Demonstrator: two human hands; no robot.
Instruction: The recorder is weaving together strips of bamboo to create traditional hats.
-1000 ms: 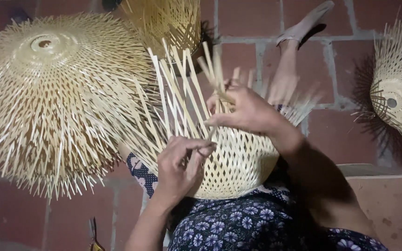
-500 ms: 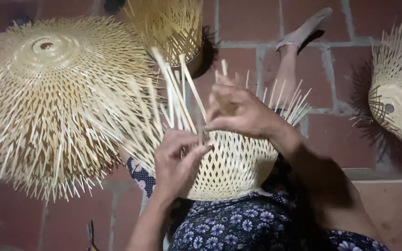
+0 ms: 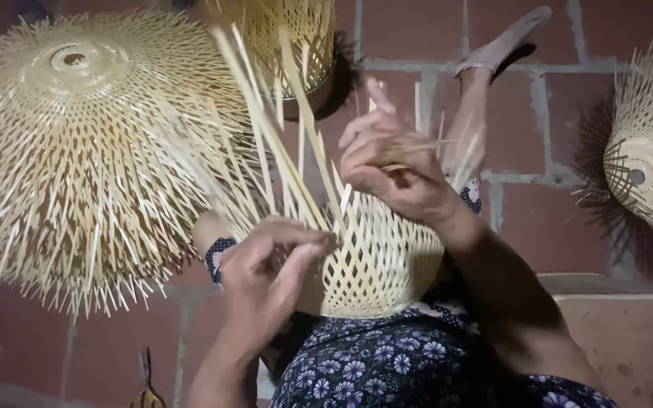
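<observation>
A half-woven bamboo basket (image 3: 383, 261) rests on my lap, its loose strips (image 3: 266, 113) sticking up and away from me. My left hand (image 3: 270, 264) grips the woven wall at the near left side, fingers pressed on the lattice. Over the far rim, my right hand (image 3: 391, 162) pinches a thin bamboo strip between thumb and fingers. My lap is covered by dark blue floral cloth (image 3: 387, 363).
A large woven bamboo dome (image 3: 77, 136) with spiky strip ends lies on the red tile floor at left. Another woven piece (image 3: 296, 30) stands at top centre, a third (image 3: 648, 159) at right. My leg and socked foot (image 3: 493, 60) stretch ahead. A tool handle (image 3: 147, 381) lies bottom left.
The view has come closer to the basket. My right hand has lifted from the rim and now pinches a single strip. My left hand has shifted slightly right along the woven wall.
</observation>
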